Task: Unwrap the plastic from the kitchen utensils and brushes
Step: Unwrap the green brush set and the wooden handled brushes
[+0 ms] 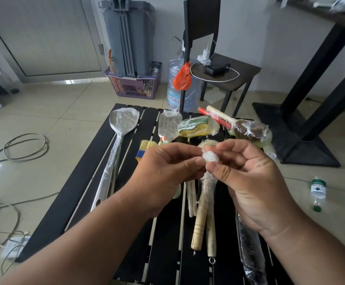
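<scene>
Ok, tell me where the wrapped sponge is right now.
In the head view, the wrapped sponge lies at the far end of the black slatted table, between the wrapped clear spatula on its left and the wrapped round brush on its right.

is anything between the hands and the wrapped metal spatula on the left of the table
Nothing on the table blocks it: the metal spatula lies alone on the slats left of the left hand. But both hands, including the right hand, pinch a plastic wad.
</scene>
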